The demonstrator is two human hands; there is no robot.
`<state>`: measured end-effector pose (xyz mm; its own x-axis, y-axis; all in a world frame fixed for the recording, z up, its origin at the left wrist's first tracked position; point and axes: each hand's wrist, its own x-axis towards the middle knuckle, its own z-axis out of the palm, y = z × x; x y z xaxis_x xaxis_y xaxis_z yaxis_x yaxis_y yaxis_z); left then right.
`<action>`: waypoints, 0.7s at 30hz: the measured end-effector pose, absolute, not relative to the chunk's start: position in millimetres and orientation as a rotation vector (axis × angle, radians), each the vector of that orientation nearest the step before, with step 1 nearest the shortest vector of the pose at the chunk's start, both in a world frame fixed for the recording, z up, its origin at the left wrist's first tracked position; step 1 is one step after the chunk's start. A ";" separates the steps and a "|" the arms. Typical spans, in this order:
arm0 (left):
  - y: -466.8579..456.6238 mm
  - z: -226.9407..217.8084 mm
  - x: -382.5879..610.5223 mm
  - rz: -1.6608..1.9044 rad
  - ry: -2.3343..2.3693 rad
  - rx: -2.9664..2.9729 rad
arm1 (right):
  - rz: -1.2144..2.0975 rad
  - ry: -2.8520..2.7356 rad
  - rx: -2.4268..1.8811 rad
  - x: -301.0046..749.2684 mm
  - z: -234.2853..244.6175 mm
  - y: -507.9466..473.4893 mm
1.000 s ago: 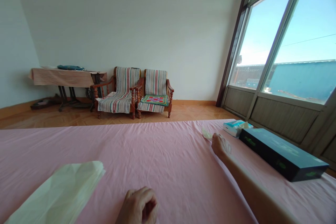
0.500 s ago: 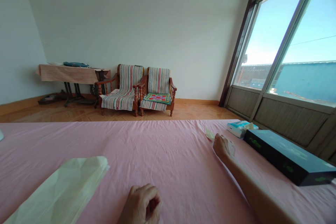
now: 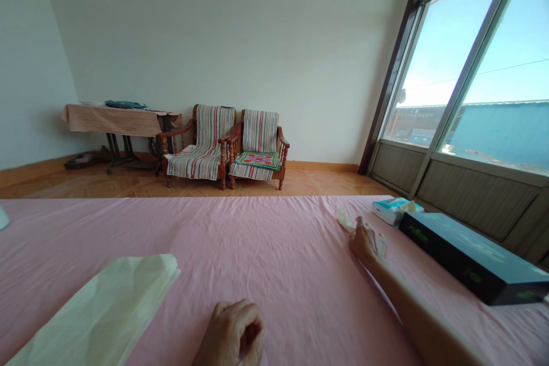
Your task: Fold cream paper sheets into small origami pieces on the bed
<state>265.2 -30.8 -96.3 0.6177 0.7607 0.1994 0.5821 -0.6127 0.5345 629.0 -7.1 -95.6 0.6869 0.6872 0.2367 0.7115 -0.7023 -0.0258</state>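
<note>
My left hand [image 3: 234, 331] rests on the pink sheet [image 3: 274, 251] near the bottom middle, its fingers curled into a loose fist with nothing visible inside. Over on the right, my right hand [image 3: 364, 243] is closed on a pale tissue [image 3: 345, 221]. One end of that tissue sticks out to the left of the fingers; some pale paper also shows on the hand's right side. The fingertips themselves are mostly hidden. A stack of large pale yellow-green paper sheets [image 3: 107, 303] lies left of my left hand, apart from it.
Beyond my right hand sits a blue and white tissue pack [image 3: 388, 213]. A long black box [image 3: 467, 257] lies beside it at the right. Part of a white object [image 3: 3, 218] shows at the left edge. Two wooden chairs [image 3: 257, 160] and a cloth-covered table [image 3: 115, 120] stand across the floor.
My right hand has turned slightly, and the tissue end beside it has shifted a little to the right. The left hand and the paper stack look the same.
</note>
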 end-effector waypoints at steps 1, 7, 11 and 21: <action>-30.8 -96.3 265.2 0.583 1.066 2.424 | -0.321 -1.155 -2.773 629.0 -96.1 -7.3; -31.1 -99.2 265.6 0.580 1.052 2.426 | -0.334 -1.135 -2.751 630.2 -98.9 -8.8; -31.0 -99.9 266.1 0.559 1.057 2.441 | -0.331 -1.152 -2.746 631.7 -100.0 -9.8; -32.2 -96.0 265.1 0.610 1.059 2.417 | -0.346 -1.216 -2.745 631.5 -98.7 -7.5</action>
